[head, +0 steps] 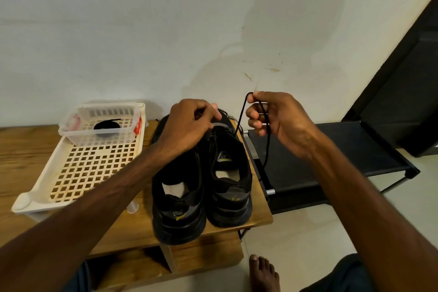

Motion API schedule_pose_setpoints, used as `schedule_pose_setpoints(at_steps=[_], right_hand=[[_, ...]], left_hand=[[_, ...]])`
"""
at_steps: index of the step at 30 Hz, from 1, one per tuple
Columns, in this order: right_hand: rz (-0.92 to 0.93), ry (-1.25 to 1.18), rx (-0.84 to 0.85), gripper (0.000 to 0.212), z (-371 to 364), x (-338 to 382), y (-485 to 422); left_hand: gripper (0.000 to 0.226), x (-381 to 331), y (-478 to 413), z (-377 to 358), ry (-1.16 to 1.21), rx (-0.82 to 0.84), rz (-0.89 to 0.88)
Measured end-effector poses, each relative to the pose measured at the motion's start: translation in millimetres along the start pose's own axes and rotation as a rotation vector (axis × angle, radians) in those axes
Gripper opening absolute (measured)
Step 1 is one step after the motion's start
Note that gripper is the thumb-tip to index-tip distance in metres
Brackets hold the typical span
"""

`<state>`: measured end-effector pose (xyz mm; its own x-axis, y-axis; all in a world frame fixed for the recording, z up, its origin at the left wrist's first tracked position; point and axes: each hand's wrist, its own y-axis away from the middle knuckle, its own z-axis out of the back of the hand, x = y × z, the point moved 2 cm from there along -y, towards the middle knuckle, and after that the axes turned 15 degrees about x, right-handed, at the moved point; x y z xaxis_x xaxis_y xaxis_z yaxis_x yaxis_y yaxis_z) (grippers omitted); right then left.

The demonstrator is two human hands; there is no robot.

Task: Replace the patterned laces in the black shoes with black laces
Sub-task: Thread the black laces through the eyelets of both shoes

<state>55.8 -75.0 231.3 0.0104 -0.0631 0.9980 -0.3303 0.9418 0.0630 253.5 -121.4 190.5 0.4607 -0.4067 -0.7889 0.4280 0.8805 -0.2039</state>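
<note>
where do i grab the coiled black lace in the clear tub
Pinch the coiled lace across its middle, coming straight down from above: it lies flat, and the clear tub is open on top while its walls block the sides.

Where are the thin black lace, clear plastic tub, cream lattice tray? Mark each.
Thin black lace [239, 116], head view, taut strand.
Clear plastic tub [78, 140], head view, front wall.
Cream lattice tray [23, 205], head view, near corner.
</note>
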Motion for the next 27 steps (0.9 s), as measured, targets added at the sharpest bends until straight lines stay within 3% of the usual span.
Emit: schedule_pose_setpoints(at_steps=[3,7,10,15,20,25,27], right_hand=[[0.007,0.018,0.000,0.031,-5,-4,-6],[-0.002,0.057,0.006,0.034,-8,-8,-11],[-0.013,0.086,0.021,0.033,-9,-8,-11],[-0.030,0.126,0.005,0.032,-8,-8,-9],[-0.035,0.116,-0.011,0.032,-4,-9,-7],[-0.011,0.050,0.000,0.033,-5,-7,-7],[0.011,0.018,0.003,0.034,-5,-6,-6]], left_hand=[[0.028,-6,6,-1,-0.049,0.020,0.035],[0.040,2,10,-3,-0.393,0.080,0.251],[0.040,3,10,-5,-0.407,0.180,0.342],[0.010,1,8,8,-0.137,0.210,0.361],[0.017,7,6,19,0.252,0.199,0.428],[0.014,2,0,42,0.624,-0.070,0.194],[0.014,0,0,51,0.654,-0.196,0.073]])
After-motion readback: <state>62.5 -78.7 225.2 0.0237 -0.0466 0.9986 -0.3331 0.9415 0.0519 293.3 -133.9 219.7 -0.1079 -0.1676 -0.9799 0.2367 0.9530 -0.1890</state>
